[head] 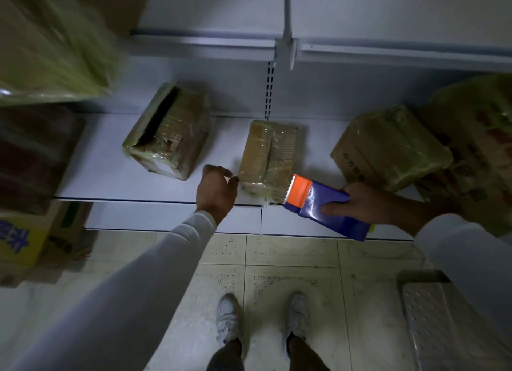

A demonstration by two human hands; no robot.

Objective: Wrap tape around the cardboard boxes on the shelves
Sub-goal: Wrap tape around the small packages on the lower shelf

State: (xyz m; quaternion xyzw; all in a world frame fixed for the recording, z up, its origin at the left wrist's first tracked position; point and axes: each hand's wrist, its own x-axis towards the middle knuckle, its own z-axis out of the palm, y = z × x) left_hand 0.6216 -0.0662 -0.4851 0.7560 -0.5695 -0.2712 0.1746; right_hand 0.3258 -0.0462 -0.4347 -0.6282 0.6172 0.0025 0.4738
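Three tape-wrapped cardboard boxes sit on the low white shelf (110, 176): a left box (166, 132) with a dark gap along its top, a narrow middle box (267, 157), and a right box (388, 146). My right hand (365, 201) grips a blue tape dispenser (324, 207) whose orange toothed end touches the middle box's near right corner. My left hand (217, 189) hovers at the middle box's near left corner, fingers loosely bent, fingertips at its edge.
A big wrapped box (482, 138) stands at the far right, and stacked cartons (30, 176) fill the left. An upper shelf (210, 42) juts out overhead. A step stool (432, 315) stands on the tiled floor at my right; my feet (263, 318) are below.
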